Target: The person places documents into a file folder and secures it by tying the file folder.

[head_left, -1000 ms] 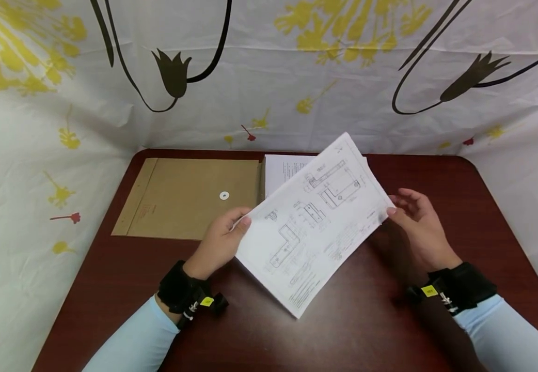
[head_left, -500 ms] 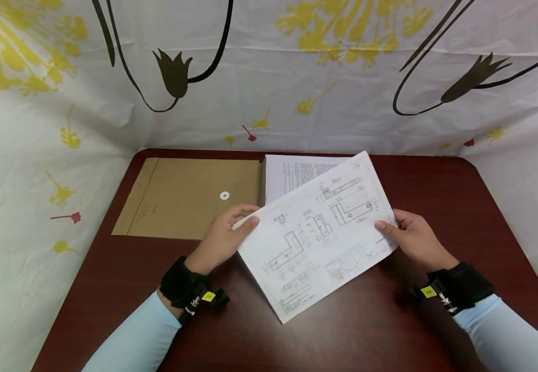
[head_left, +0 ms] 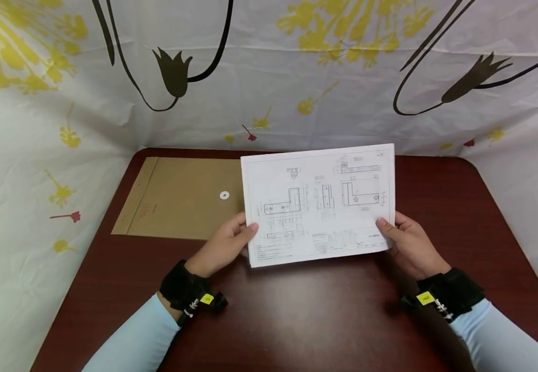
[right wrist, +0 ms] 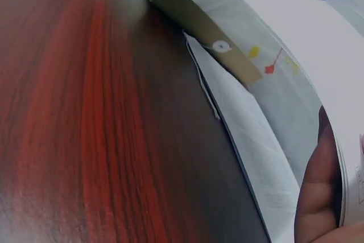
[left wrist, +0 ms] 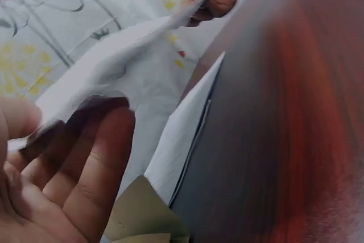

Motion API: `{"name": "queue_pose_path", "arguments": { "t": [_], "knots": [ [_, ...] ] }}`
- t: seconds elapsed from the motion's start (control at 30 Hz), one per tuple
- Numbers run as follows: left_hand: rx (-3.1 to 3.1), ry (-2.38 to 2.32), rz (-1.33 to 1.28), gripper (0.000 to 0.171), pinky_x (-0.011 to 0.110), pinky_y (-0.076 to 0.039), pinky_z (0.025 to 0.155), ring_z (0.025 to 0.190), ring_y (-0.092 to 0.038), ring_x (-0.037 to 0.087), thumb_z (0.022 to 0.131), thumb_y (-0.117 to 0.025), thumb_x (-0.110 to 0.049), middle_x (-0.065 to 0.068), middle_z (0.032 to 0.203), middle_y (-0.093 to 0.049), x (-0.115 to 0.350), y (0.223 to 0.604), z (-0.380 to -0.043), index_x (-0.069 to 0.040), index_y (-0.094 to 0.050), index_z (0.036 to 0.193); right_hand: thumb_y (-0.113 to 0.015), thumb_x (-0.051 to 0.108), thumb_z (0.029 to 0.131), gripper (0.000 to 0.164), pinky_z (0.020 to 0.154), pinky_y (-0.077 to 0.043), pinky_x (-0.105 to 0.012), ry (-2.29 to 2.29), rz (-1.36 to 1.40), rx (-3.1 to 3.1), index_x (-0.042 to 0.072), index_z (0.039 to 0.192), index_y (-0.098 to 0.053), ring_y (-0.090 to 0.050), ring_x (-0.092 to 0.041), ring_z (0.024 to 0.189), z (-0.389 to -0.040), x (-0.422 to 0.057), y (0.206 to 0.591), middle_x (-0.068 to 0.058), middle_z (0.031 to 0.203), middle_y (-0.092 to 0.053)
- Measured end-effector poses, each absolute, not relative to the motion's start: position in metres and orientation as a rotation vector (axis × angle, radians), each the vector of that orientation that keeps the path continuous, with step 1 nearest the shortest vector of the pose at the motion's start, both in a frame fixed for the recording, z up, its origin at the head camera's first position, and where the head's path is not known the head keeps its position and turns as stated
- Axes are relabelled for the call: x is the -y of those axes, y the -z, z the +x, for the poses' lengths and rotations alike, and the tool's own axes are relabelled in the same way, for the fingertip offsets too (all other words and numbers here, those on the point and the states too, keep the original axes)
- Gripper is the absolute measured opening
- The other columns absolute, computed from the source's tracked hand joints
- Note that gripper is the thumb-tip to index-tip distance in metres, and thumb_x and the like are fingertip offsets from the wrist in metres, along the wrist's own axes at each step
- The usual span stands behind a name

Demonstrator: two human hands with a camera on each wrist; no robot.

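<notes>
A thin stack of white drawing sheets (head_left: 315,206), printed with technical drawings, is held up over the table in the head view, long side across. My left hand (head_left: 224,240) pinches its left edge low down, thumb on the front and fingers behind. At the lower right edge my right hand (head_left: 410,245) grips it the same way. The right wrist view shows layered paper edges beside the fingers (right wrist: 315,197) of the right hand. In the left wrist view the left hand's fingers (left wrist: 94,186) lie behind the paper.
A brown card folder (head_left: 185,196) with a white round button lies opened at the back left of the dark red table (head_left: 320,320). White papers (right wrist: 244,118) lie beside its flap, hidden from the head view by the held sheets. Patterned cloth (head_left: 259,67) hangs behind.
The drawing sheets have turned clockwise from a steep slant to nearly level. My right hand has moved from the sheets' corner to a grip on the right edge. The papers behind are now covered.
</notes>
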State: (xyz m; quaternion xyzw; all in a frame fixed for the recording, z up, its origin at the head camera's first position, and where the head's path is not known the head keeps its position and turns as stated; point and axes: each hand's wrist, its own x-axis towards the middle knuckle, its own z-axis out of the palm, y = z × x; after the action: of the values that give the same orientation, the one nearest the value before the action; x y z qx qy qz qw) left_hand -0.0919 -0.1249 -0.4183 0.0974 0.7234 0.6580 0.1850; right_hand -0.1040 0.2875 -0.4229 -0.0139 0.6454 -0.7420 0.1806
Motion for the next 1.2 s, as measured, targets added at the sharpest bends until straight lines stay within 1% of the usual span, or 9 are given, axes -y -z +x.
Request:
{"name": "queue_pose_path", "arguments": {
  "t": [0.27,0.37,0.5,0.6,0.7,0.83,0.97,1.1,1.2],
  "knots": [
    [-2.184,-1.849,0.174,0.035,0.038,-0.057,0.081,0.099,-0.071,0.022,0.109,-0.042,-0.024,0.008,0.119,-0.071,0.123,0.415,-0.094,-0.016,-0.047,0.143,-0.051,0.027,0.106,0.048,0.071,-0.058,-0.029,1.995,-0.108,-1.917,0.009,0.148,-0.038,-0.072,-0.014,0.098,-0.102,-0.281,0.418,0.000,0.122,-0.070],
    [-2.162,-1.879,0.168,0.035,0.040,-0.057,0.080,0.098,-0.071,0.024,0.109,-0.042,-0.025,0.009,0.118,-0.071,0.125,0.415,-0.096,-0.014,-0.047,0.142,-0.050,0.028,0.106,0.049,0.053,-0.043,-0.031,1.951,-0.126,-1.940,0.007,0.148,-0.036,-0.070,-0.013,0.089,-0.102,-0.278,0.419,-0.002,0.121,-0.070],
    [-2.176,-1.874,0.156,0.039,0.037,-0.056,0.082,0.100,-0.070,0.021,0.108,-0.044,-0.032,0.008,0.118,-0.071,0.129,0.415,-0.098,-0.014,-0.049,0.142,-0.051,0.031,0.105,0.051,0.051,-0.027,-0.038,1.935,-0.114,-1.970,0.004,0.147,-0.038,-0.067,-0.012,0.081,-0.102,-0.274,0.421,-0.003,0.119,-0.072],
    [-2.266,-1.806,0.130,0.046,0.039,-0.055,0.075,0.088,-0.068,0.025,0.107,-0.044,-0.041,0.010,0.112,-0.070,0.133,0.416,-0.099,-0.015,-0.049,0.144,-0.053,0.030,0.104,0.052,0.049,-0.028,-0.035,1.973,-0.074,-1.997,0.002,0.146,-0.040,-0.067,-0.011,0.081,-0.102,-0.273,0.421,-0.003,0.118,-0.073],
    [-2.467,-1.627,0.135,0.050,0.039,-0.053,0.078,0.093,-0.064,0.023,0.106,-0.043,-0.047,0.006,0.117,-0.067,0.138,0.419,-0.101,-0.017,-0.051,0.145,-0.055,0.029,0.104,0.051,0.047,-0.032,-0.032,2.022,-0.021,-2.027,0.000,0.144,-0.042,-0.065,-0.010,0.076,-0.102,-0.274,0.419,-0.001,0.116,-0.074],
    [-2.756,-1.276,0.270,0.043,0.043,-0.048,0.096,0.118,-0.058,0.020,0.105,-0.050,-0.041,0.002,0.132,-0.062,0.145,0.424,-0.104,-0.017,-0.059,0.139,-0.057,0.030,0.103,0.052,0.047,-0.037,-0.029,2.039,0.044,-2.082,-0.001,0.142,-0.045,-0.062,-0.010,0.068,-0.105,-0.276,0.418,0.001,0.111,-0.075],
    [-2.908,-0.867,0.476,0.039,0.054,-0.039,0.109,0.135,-0.047,0.032,0.101,-0.059,-0.039,0.011,0.143,-0.053,0.148,0.432,-0.107,-0.021,-0.064,0.135,-0.059,0.028,0.102,0.049,0.048,-0.042,-0.027,2.056,0.063,-2.088,-0.003,0.138,-0.047,-0.057,-0.012,0.060,-0.108,-0.277,0.418,0.000,0.104,-0.076],
    [-2.910,-0.570,0.598,0.047,0.062,-0.024,0.116,0.147,-0.026,0.043,0.096,-0.065,-0.046,0.018,0.157,-0.036,0.148,0.438,-0.108,-0.028,-0.061,0.139,-0.060,0.023,0.102,0.046,0.048,-0.045,-0.027,2.086,0.047,-2.055,-0.005,0.136,-0.047,-0.056,-0.013,0.057,-0.110,-0.276,0.421,-0.001,0.100,-0.076],
    [-2.888,-0.491,0.634,0.052,0.063,-0.021,0.117,0.148,-0.021,0.046,0.094,-0.069,-0.044,0.020,0.161,-0.028,0.149,0.440,-0.109,-0.030,-0.057,0.143,-0.059,0.023,0.103,0.046,0.049,-0.046,-0.025,2.084,0.034,-2.024,-0.004,0.137,-0.046,-0.057,-0.011,0.058,-0.114,-0.275,0.423,-0.001,0.102,-0.076]
  ]
}}
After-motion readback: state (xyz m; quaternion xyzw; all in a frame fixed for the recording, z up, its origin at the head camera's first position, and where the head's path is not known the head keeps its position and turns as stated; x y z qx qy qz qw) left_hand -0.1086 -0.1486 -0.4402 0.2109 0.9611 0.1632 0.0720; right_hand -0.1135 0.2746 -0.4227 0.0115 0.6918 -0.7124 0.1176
